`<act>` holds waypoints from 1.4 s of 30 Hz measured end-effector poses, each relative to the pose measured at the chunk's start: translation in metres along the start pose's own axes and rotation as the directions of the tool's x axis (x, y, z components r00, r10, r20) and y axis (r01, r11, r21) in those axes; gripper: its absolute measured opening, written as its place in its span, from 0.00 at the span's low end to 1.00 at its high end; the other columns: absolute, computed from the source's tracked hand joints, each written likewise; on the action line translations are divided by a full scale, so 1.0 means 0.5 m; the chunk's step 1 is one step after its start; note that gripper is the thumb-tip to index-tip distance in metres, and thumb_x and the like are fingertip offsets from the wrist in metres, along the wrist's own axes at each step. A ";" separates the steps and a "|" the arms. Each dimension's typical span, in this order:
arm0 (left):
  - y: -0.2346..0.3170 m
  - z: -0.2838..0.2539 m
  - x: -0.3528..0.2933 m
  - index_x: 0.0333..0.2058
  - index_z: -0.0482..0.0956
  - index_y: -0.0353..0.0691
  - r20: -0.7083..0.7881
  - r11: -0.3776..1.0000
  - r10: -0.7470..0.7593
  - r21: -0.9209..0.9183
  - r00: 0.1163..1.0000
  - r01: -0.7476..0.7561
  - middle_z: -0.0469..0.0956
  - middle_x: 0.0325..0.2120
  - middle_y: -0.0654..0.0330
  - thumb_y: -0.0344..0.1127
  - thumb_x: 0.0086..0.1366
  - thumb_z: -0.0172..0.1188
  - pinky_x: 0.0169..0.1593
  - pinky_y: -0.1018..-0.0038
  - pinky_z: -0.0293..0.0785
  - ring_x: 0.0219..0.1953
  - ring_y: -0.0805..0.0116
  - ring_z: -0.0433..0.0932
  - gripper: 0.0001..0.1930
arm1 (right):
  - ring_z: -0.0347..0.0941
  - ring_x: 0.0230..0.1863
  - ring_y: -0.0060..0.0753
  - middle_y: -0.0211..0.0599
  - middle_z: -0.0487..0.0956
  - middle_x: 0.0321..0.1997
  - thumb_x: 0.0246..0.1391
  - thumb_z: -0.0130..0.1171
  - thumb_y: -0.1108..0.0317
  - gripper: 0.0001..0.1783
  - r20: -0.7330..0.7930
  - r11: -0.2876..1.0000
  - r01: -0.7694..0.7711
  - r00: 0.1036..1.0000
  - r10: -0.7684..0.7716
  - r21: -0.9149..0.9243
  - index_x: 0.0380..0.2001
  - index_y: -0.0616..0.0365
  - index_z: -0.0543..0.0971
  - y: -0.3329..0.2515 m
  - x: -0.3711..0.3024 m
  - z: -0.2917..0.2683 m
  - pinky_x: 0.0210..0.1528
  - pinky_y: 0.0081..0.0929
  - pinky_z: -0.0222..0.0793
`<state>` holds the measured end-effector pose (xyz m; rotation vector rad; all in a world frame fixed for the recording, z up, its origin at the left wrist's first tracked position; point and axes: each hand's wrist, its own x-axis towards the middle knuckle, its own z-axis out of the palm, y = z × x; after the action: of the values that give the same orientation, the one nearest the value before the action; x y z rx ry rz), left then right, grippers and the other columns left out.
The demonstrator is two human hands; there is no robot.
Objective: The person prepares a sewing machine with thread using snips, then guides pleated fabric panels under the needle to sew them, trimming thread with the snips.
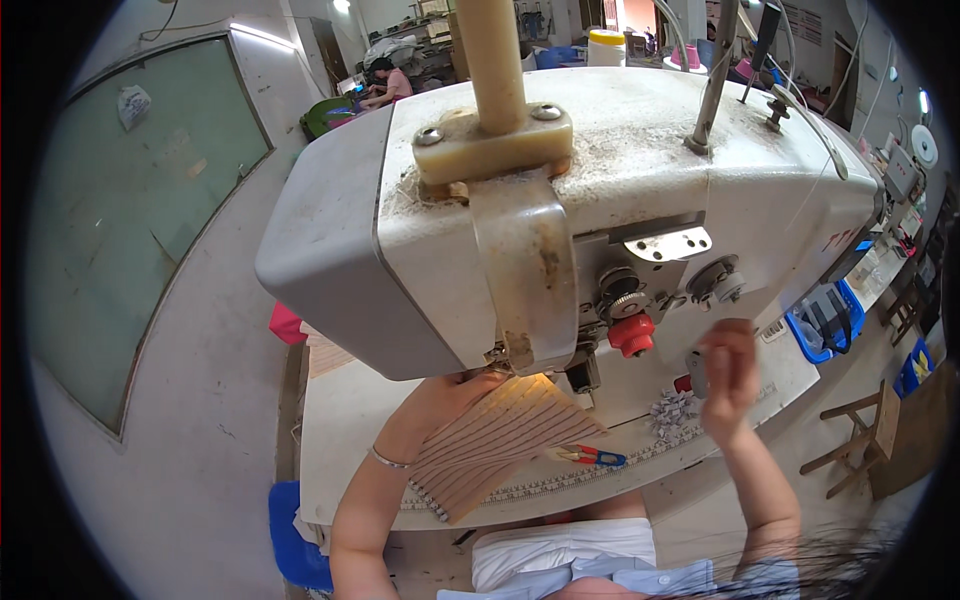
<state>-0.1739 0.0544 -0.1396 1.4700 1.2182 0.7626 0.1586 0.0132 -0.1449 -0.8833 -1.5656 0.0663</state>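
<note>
A large white sewing machine head [330,240] fills the middle of the view. Under its lower left edge, my left hand [440,405] lies at a piece of tan striped fabric [500,430]; its fingers are together on the fabric, tips hidden near the lit needle area. My right hand [729,375] is raised off the table, right of a red knob [631,335], fingers curled in and slightly blurred. Whether it holds anything small I cannot make out. Below it lies a heap of small white-grey pieces [673,411]. Red-and-blue thread snips [597,456] rest near the fabric.
A printed measuring tape [530,487] runs along the front edge of the white table [350,470]. Blue baskets stand at right [835,320] and lower left [297,535]. A wooden stool [865,435] is at right. Another person [388,85] sits far back left.
</note>
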 end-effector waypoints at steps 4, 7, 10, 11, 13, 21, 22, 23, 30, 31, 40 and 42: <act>0.001 0.001 0.000 0.43 0.78 0.34 -0.007 0.999 -0.035 0.018 0.999 0.035 0.79 0.38 0.58 0.37 0.63 0.58 0.45 0.75 0.70 0.39 0.72 0.74 0.14 | 0.64 0.26 0.27 0.41 0.69 0.38 0.55 0.52 0.75 0.09 0.150 0.990 -0.048 0.988 0.027 0.134 0.41 0.61 0.73 -0.038 0.003 0.113 0.26 0.23 0.62; 0.009 0.011 -0.014 0.46 0.76 0.32 -0.055 0.998 -0.029 0.062 0.998 0.032 0.78 0.39 0.60 0.31 0.64 0.55 0.46 0.78 0.69 0.42 0.76 0.73 0.13 | 0.66 0.26 0.32 0.42 0.70 0.37 0.53 0.57 0.73 0.12 0.167 0.999 0.042 0.985 -0.043 0.011 0.42 0.59 0.74 -0.056 0.008 0.168 0.26 0.25 0.63; 0.001 0.046 -0.066 0.47 0.75 0.33 -0.090 0.991 0.015 -0.128 0.996 -0.027 0.79 0.36 0.61 0.35 0.66 0.54 0.43 0.78 0.70 0.38 0.77 0.73 0.14 | 0.68 0.33 0.38 0.43 0.70 0.38 0.51 0.59 0.72 0.16 0.129 0.993 0.089 0.989 -0.079 -0.079 0.45 0.57 0.75 -0.062 0.003 0.186 0.30 0.30 0.65; -0.006 0.061 -0.091 0.46 0.76 0.33 -0.080 0.994 -0.031 -0.106 0.996 0.022 0.79 0.35 0.61 0.36 0.66 0.54 0.42 0.78 0.71 0.37 0.78 0.73 0.15 | 0.68 0.36 0.40 0.44 0.70 0.40 0.50 0.60 0.72 0.17 0.125 0.993 0.088 0.989 -0.077 -0.081 0.45 0.56 0.75 -0.060 -0.003 0.184 0.33 0.32 0.66; -0.024 0.097 -0.149 0.46 0.76 0.34 -0.060 0.984 -0.161 -0.088 0.985 0.156 0.78 0.33 0.63 0.38 0.66 0.55 0.39 0.79 0.71 0.33 0.78 0.73 0.15 | 0.66 0.43 0.45 0.46 0.70 0.43 0.50 0.60 0.72 0.20 0.159 0.989 0.077 0.986 -0.057 -0.126 0.48 0.56 0.73 -0.051 -0.020 0.182 0.40 0.34 0.66; -0.090 0.246 -0.266 0.43 0.78 0.34 -0.045 0.980 -0.128 -0.159 0.991 0.119 0.80 0.31 0.63 0.35 0.63 0.60 0.41 0.81 0.73 0.34 0.79 0.77 0.13 | 0.52 0.68 0.44 0.45 0.61 0.64 0.61 0.50 0.65 0.35 0.330 0.743 -0.563 0.823 0.463 0.363 0.66 0.61 0.49 -0.031 -0.209 0.176 0.65 0.39 0.53; -0.095 0.251 -0.269 0.43 0.77 0.33 -0.075 0.974 -0.052 -0.222 0.996 0.034 0.79 0.32 0.62 0.34 0.63 0.59 0.42 0.80 0.73 0.35 0.79 0.77 0.13 | 0.51 0.68 0.41 0.44 0.60 0.65 0.63 0.48 0.63 0.34 0.436 0.624 -0.694 0.716 0.545 0.360 0.66 0.61 0.49 -0.034 -0.233 0.166 0.65 0.37 0.53; -0.098 0.254 -0.270 0.44 0.76 0.32 -0.083 0.966 -0.043 -0.257 0.996 0.021 0.79 0.34 0.62 0.32 0.63 0.59 0.43 0.79 0.73 0.36 0.78 0.76 0.13 | 0.50 0.69 0.38 0.43 0.58 0.66 0.64 0.46 0.60 0.34 0.537 0.487 -0.806 0.590 0.603 0.338 0.66 0.60 0.48 -0.038 -0.254 0.156 0.65 0.36 0.52; -0.090 0.240 -0.249 0.45 0.73 0.30 -0.094 0.922 0.002 -0.385 0.996 -0.038 0.78 0.34 0.60 0.30 0.64 0.57 0.43 0.78 0.73 0.37 0.77 0.76 0.13 | 0.55 0.66 0.33 0.41 0.60 0.65 0.66 0.39 0.49 0.34 0.862 -0.178 -0.956 0.118 0.493 0.232 0.66 0.61 0.50 -0.071 -0.305 0.123 0.65 0.31 0.53; -0.088 0.238 -0.247 0.45 0.74 0.29 -0.105 0.931 0.002 -0.362 0.994 -0.040 0.78 0.34 0.60 0.30 0.64 0.57 0.43 0.78 0.72 0.36 0.77 0.76 0.13 | 0.56 0.65 0.33 0.40 0.61 0.64 0.66 0.40 0.50 0.34 0.861 -0.198 -0.956 0.091 0.501 0.217 0.65 0.61 0.51 -0.073 -0.305 0.123 0.64 0.31 0.54; -0.088 0.232 -0.254 0.42 0.74 0.29 -0.114 0.935 -0.003 -0.353 0.993 -0.038 0.78 0.34 0.59 0.31 0.63 0.58 0.43 0.78 0.73 0.36 0.76 0.76 0.12 | 0.68 0.56 0.32 0.44 0.70 0.55 0.55 0.58 0.66 0.34 0.794 -0.209 -0.908 0.184 0.579 0.363 0.61 0.68 0.58 -0.051 -0.241 0.064 0.58 0.28 0.63; -0.088 0.232 -0.256 0.41 0.75 0.29 -0.111 0.941 -0.005 -0.337 0.994 -0.033 0.79 0.34 0.59 0.31 0.63 0.59 0.43 0.78 0.73 0.36 0.76 0.76 0.11 | 0.70 0.54 0.32 0.44 0.71 0.54 0.53 0.60 0.67 0.34 0.749 -0.152 -0.898 0.241 0.617 0.413 0.59 0.69 0.59 -0.048 -0.217 0.051 0.57 0.26 0.65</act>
<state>-0.1171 -0.1055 -0.1948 1.1662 1.0945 1.0201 0.1172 -0.0535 -0.2277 -0.8778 -0.6960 1.8912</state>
